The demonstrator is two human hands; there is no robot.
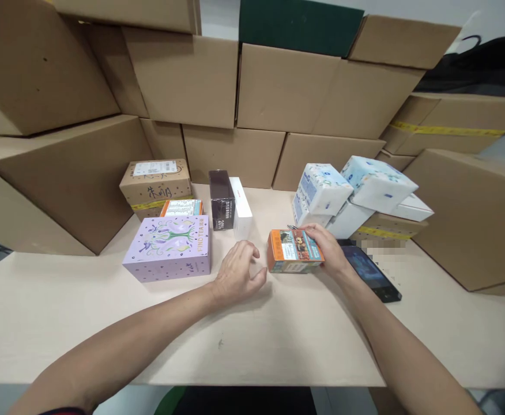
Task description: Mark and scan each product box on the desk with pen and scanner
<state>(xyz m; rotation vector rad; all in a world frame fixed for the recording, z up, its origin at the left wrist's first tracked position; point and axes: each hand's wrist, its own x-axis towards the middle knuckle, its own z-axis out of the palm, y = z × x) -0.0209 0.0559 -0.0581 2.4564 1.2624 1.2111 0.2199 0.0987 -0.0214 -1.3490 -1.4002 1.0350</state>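
An orange box with a printed picture and label on top rests on the table, slightly right of the middle. My right hand grips its right side, some fingers hidden behind it. Just left of that box, my left hand is held low over the tabletop, empty, its fingers bent and the thumb apart. A gap separates it from the orange box. To its left lies a purple box with a green and violet pattern. Beyond my left hand stand a dark brown box and a slim white box, side by side.
A second orange box and a taped carton sit behind the purple box. Tissue packs are stacked at the back right. A dark phone-like device lies beside my right forearm. Large cardboard boxes wall in the table.
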